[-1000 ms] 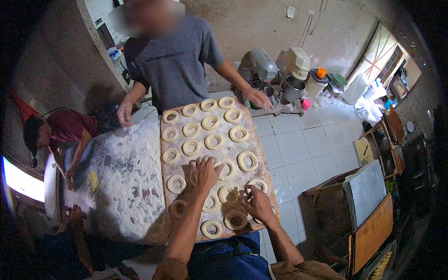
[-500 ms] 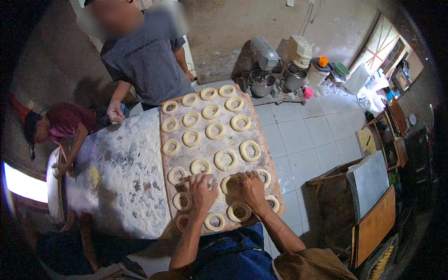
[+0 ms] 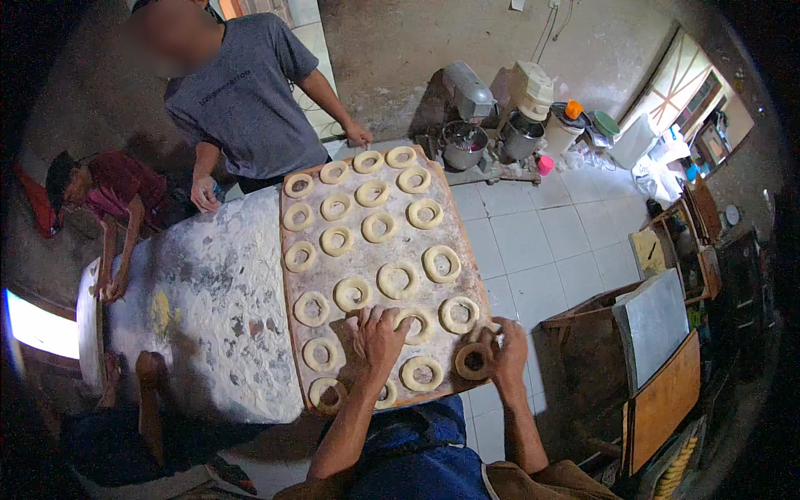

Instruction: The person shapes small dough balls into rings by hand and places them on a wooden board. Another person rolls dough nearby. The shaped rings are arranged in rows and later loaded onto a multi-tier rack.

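Note:
Rows of pale dough rings (image 3: 398, 281) lie on a floured wooden board (image 3: 321, 271). My left hand (image 3: 381, 340) is over the near middle of the board, fingers bent and held together, between neighbouring rings. It hides the dough beneath it; what its fingers hold is out of sight. My right hand (image 3: 508, 354) is at the board's right edge, fingers curled, just right of a shaded dough ring (image 3: 473, 362). A small pale bit shows by its fingertips, too unclear to name. A ring near my left wrist is partly covered.
Left of the board stretches a flour-dusted table (image 3: 225, 292). A person in a grey shirt (image 3: 250, 100) stands at its far side; another in dark red (image 3: 125, 196) bends at the far left. Mixers (image 3: 467, 146) stand by the back wall, and a wooden rack with metal sheets (image 3: 658, 325) at right.
My right hand has moved right and nearer me, off the rings to the board's edge. My left hand has shifted slightly right. The standing person's far hand has come nearer the board.

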Motion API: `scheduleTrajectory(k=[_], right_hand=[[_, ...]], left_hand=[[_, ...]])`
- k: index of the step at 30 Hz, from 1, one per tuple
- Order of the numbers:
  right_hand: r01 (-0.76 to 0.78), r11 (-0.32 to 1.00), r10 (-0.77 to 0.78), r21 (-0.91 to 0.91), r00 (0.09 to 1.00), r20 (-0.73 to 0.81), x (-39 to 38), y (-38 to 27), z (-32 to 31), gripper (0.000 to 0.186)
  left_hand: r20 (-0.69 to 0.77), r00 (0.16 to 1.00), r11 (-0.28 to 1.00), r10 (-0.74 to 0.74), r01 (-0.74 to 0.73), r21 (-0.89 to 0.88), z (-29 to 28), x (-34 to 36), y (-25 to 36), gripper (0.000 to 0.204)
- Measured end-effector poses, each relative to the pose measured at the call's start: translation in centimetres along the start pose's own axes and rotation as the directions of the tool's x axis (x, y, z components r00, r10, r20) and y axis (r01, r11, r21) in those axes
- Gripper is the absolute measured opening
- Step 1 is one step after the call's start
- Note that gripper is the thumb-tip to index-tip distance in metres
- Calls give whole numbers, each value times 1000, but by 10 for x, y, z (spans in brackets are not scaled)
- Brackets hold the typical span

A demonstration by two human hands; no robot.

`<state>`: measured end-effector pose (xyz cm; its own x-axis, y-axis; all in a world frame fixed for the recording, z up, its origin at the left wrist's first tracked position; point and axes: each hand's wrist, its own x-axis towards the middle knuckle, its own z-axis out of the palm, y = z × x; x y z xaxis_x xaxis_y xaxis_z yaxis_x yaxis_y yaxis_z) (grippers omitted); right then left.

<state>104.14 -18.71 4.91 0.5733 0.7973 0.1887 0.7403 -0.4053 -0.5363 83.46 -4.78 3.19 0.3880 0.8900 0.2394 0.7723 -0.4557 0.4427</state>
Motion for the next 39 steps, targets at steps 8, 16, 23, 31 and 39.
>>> scheduleTrajectory(k=[8,16,23,31,39], right_hand=[[-471,810,354,350,868,350,-45,54,-12,24],[-573,662,379,483,812,444,-40,62,10,27],[-603,647,371,467,784,498,-31,59,1,30],[-517,796,343,313,813,471,-16,54,5,34],[-552,642,278,533,814,509,-7,32,-30,31]], left_hand=[[-125,967,968,-220,232,91,-63,-36,-48,23],[87,979,966,-187,167,198,-48,-29,-41,29],[-47,992,965,-113,121,234,-39,-29,-53,24],[-173,946,944,-276,300,139,-75,-69,-71,24],[128,650,620,-749,756,-210,-92,-156,-154,63]])
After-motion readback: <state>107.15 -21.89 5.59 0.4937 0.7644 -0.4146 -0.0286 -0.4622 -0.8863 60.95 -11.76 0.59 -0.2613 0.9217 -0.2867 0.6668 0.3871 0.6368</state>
